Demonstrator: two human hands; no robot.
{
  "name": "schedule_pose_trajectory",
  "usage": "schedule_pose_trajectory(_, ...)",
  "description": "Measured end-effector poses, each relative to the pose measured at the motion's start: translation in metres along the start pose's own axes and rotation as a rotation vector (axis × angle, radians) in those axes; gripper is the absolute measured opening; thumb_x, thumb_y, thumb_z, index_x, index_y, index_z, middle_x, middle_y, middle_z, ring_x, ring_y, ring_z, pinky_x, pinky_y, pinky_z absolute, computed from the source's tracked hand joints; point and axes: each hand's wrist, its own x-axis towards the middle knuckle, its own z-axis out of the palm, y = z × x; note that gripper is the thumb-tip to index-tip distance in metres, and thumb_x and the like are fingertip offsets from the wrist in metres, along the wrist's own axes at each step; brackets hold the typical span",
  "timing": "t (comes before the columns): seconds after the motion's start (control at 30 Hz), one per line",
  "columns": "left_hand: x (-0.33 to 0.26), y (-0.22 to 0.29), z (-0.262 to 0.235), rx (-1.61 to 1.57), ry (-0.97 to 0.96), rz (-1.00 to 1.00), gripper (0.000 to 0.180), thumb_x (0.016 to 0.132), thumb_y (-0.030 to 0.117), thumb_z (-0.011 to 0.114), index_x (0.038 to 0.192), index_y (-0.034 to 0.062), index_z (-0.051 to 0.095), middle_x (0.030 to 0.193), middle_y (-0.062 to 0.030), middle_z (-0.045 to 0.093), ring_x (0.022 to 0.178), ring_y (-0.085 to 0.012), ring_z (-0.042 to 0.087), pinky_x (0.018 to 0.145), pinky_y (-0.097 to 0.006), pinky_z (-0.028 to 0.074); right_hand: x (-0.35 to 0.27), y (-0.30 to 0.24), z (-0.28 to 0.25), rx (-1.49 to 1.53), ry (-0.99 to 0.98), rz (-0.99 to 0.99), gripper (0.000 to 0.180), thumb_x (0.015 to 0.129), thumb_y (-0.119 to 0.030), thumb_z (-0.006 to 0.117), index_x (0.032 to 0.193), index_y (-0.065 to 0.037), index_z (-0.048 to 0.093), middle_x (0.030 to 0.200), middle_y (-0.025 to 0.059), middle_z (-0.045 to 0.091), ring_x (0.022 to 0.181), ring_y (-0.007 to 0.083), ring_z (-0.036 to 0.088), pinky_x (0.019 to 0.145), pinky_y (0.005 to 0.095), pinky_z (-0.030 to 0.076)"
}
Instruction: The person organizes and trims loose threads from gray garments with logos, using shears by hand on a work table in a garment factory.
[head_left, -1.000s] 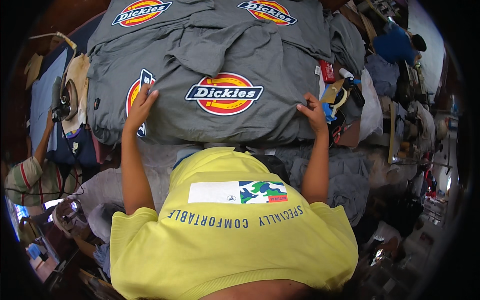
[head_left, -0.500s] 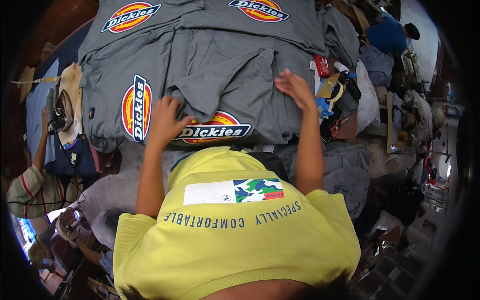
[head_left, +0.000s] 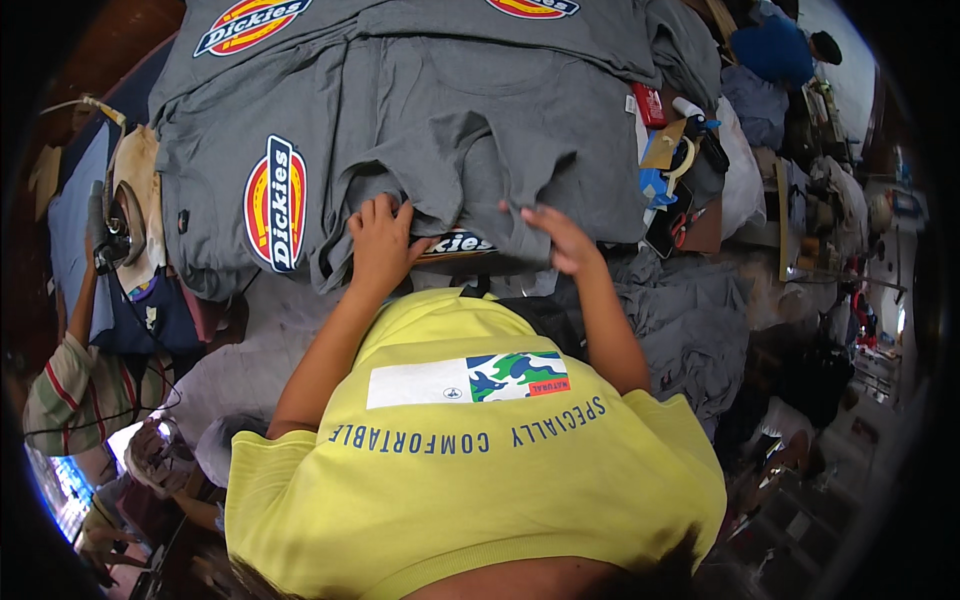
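Note:
A grey T-shirt (head_left: 450, 165) lies bunched in front of me on a spread of grey shirts, its cloth raised in loose folds between my hands. My left hand (head_left: 382, 240) has its fingers curled onto the cloth at the near edge, thumb pointing right. At the right side of the folds, my right hand (head_left: 565, 240) pinches a raised edge of the same T-shirt. Part of its printed badge (head_left: 470, 243) shows between the hands; the folds cover the remainder. Another red, yellow and blue badge (head_left: 275, 205) lies flat to the left.
On the right are a red box (head_left: 648, 105), a tape roll on a blue dispenser (head_left: 683, 165) and red-handled scissors (head_left: 682, 232). Grey cloth (head_left: 680, 310) is heaped beside me. At left, another person's hand rests by an iron (head_left: 125, 225); a person in blue (head_left: 775, 52) is far right.
My hands have come closer together, the left moving right and the right moving left and nearer me. The T-shirt has bunched up and hides more of the near badge.

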Motion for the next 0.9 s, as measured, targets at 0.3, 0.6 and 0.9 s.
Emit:
schedule_pose_trajectory(0.3, -0.002, -0.003, -0.058, -0.808, -0.107, -0.127, 0.027, 0.083, 0.025, 0.054, 0.096, 0.0016, 0.06, 0.096, -0.01, 0.055, 0.093, -0.0265, 0.049, 0.087, -0.041, 0.034, -0.125, -0.032, 0.041, -0.082, 0.181, -0.613, 0.055, 0.085, -0.032, 0.055, 0.121, 0.006, 0.039, 0.112, 0.0162, 0.054, 0.102, 0.0233, 0.054, 0.089, 0.0353, 0.042)
schedule_pose_trajectory(0.6, -0.034, -0.021, -0.068, -2.547, -0.782, -0.573, 0.053, 0.091, 0.04, 0.034, 0.121, -0.0032, 0.04, 0.115, -0.0231, 0.051, 0.106, -0.0299, 0.052, 0.092, -0.044, 0.04, -0.142, -0.009, 0.029, 0.221, -0.002, -0.607, 0.06, 0.082, -0.036, 0.057, 0.121, 0.005, 0.04, 0.119, 0.0224, 0.049, 0.113, 0.0323, 0.046, 0.098, 0.0459, 0.032)
schedule_pose_trajectory(0.9, -0.033, -0.028, -0.06, -2.576, -0.793, -0.923, 0.043, 0.086, 0.04, 0.05, 0.103, 0.0004, 0.051, 0.084, -0.0108, 0.062, 0.072, -0.0221, 0.061, 0.068, -0.035, 0.05, -0.13, -0.002, 0.012, 0.29, 0.12, -0.506, 0.043, 0.082, -0.029, 0.059, 0.112, 0.0, 0.048, 0.108, 0.015, 0.057, 0.098, 0.0271, 0.056, 0.085, 0.039, 0.044)
